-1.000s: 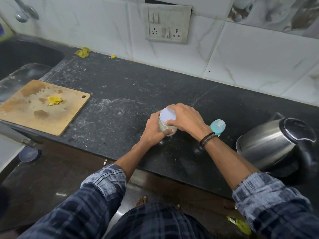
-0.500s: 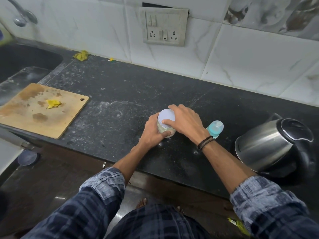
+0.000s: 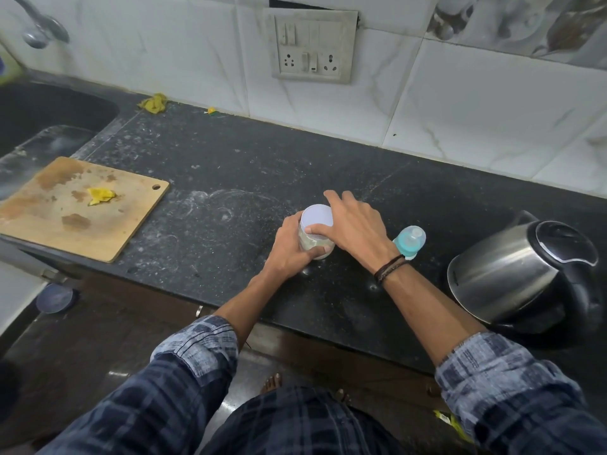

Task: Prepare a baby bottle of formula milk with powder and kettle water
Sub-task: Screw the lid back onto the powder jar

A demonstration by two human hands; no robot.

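A small clear jar of pale powder with a white lid (image 3: pixel 316 219) stands on the black counter (image 3: pixel 230 178). My left hand (image 3: pixel 290 249) is wrapped around the jar's body. My right hand (image 3: pixel 353 224) grips the lid from the right, thumb on its near edge and fingers spread over the far rim. A baby bottle with a teal collar and clear cap (image 3: pixel 410 239) stands just right of my right wrist. The steel kettle with a black lid (image 3: pixel 522 274) sits at the right, lid closed.
A wooden cutting board (image 3: pixel 65 218) with a yellow scrap (image 3: pixel 100 195) lies at the left, overhanging the counter edge. The sink (image 3: pixel 39 116) and tap (image 3: pixel 39 27) are far left. A switch panel (image 3: pixel 312 47) is on the tiled wall.
My right fingers have spread wider around the lid and the hand has turned slightly. The jar stays in place in my left hand.
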